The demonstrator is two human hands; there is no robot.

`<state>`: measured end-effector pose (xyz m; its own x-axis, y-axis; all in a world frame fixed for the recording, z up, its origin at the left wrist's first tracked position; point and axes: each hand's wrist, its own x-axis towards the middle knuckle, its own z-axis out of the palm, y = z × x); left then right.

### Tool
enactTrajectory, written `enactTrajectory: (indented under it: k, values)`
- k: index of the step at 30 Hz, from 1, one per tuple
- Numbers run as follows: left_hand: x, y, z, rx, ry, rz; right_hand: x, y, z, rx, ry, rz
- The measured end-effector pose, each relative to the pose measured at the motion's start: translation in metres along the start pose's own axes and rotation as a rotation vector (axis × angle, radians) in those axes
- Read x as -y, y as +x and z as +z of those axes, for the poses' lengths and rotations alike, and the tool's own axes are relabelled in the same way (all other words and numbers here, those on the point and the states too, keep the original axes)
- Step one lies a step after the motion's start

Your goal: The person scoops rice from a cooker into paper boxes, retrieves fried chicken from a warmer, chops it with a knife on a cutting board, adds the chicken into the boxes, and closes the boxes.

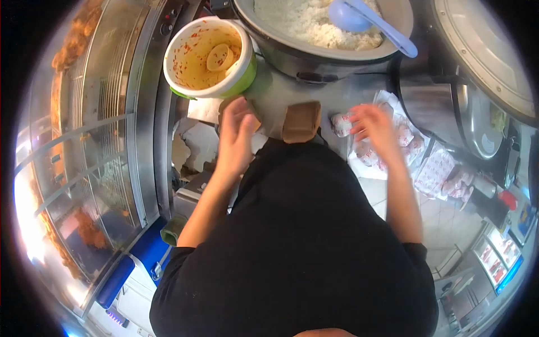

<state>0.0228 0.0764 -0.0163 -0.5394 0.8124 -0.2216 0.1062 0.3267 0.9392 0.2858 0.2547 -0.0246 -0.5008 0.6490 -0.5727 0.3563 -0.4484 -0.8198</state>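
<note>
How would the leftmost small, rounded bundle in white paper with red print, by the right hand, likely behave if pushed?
The paper bundle by the right hand may roll or rock, given its rounded shape. Its wrap would probably crease under pressure, being paper. It is likely light, being small, though its contents are hidden.

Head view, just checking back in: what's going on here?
A person has both hands at a counter. The left hand, blurred, is at a brown box; a second box sits between the hands. The right hand is by a paper-wrapped bundle; touching or not is unclear. Beyond are rice with a blue scoop and a red-flecked tub.
</note>
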Motion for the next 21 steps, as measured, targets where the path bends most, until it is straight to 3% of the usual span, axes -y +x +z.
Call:
enactTrajectory:
  k: [1,2,3,4,6,8,9,11,12,14,18,21]
  values:
    - [-0.005,-0.002,-0.010,-0.017,-0.071,-0.034,0.027,-0.013,-0.011,-0.116,-0.018,-0.192]
    - [-0.006,-0.003,-0.019,-0.033,-0.143,-0.058,0.056,-0.018,-0.015,-0.338,-0.176,-0.576]
    - [-0.005,-0.002,-0.027,-0.041,-0.189,-0.094,0.091,-0.027,-0.014,-0.608,-0.378,-0.666]
    - [0.000,0.003,-0.038,-0.040,-0.117,-0.077,0.115,-0.015,-0.019,-0.708,-0.441,-0.988]
    - [-0.001,0.011,-0.048,-0.083,-0.113,-0.021,0.156,0.013,-0.027,-0.699,-0.715,-0.996]
    - [-0.015,0.014,-0.050,-0.087,-0.160,0.038,0.187,0.032,-0.011,-0.704,-1.219,-0.823]
    - [-0.021,0.017,-0.051,-0.092,-0.207,0.083,0.194,0.040,-0.007,-0.729,-1.224,-0.832]
    - [-0.023,0.019,-0.052,-0.062,-0.219,0.141,0.202,0.061,-0.005,-0.478,-1.581,-0.492]
    - [-0.023,0.019,-0.052,-0.046,-0.221,0.165,0.195,0.079,-0.011,-0.476,-1.621,-0.598]
    - [-0.024,0.021,-0.043,0.001,-0.274,0.122,0.202,0.092,-0.003,-0.414,-1.755,-0.384]
    - [-0.017,0.018,-0.021,0.242,-0.295,0.038,0.213,0.111,-0.015,-0.422,-1.694,-0.447]
    - [-0.023,0.022,-0.005,0.298,-0.240,0.140,0.232,0.129,-0.019,-0.531,-1.590,-0.737]
